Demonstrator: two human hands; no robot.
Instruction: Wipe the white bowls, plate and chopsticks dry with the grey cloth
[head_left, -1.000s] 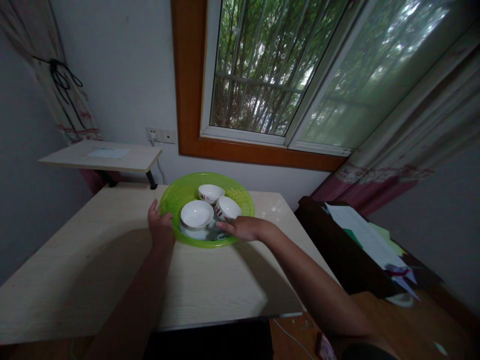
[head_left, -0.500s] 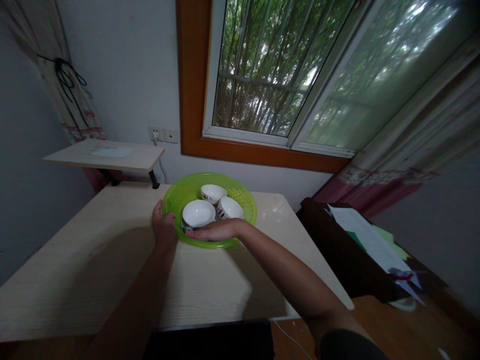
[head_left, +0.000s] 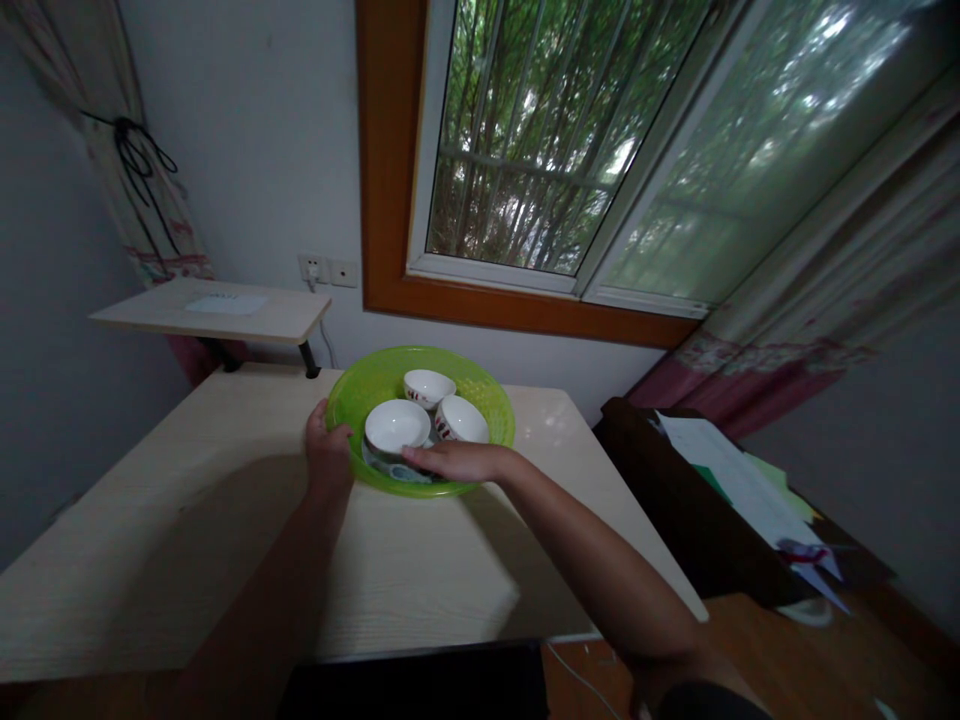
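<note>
A round bright-green plastic basket point(head_left: 346, 395) sits on the pale wooden table. My left hand point(head_left: 328, 452) is closed on its left rim, thumb over the edge. Three white bowls lie inside: the larger front bowl point(head_left: 396, 424), the back bowl point(head_left: 429, 386) and the right bowl point(head_left: 462, 419), the last two with dark red patterns. A patterned dish point(head_left: 401, 472) shows partly beneath the front bowl. Across the basket's front, my right hand point(head_left: 461, 461) reaches in, open, its thumb stretched out by the front bowl's lower edge. Its other fingers are mostly hidden.
The wooden table point(head_left: 420, 570) runs along the wall under the window. On its left stands a raised shelf point(head_left: 165, 310) with a paper point(head_left: 225, 303). Wall sockets point(head_left: 328, 270) are behind. To the right, papers point(head_left: 727, 460) lie on a dark brown surface.
My right hand has slid to the right along the basket's front, uncovering more of the patterned dish. The bowls and my left hand have stayed about where they were.
</note>
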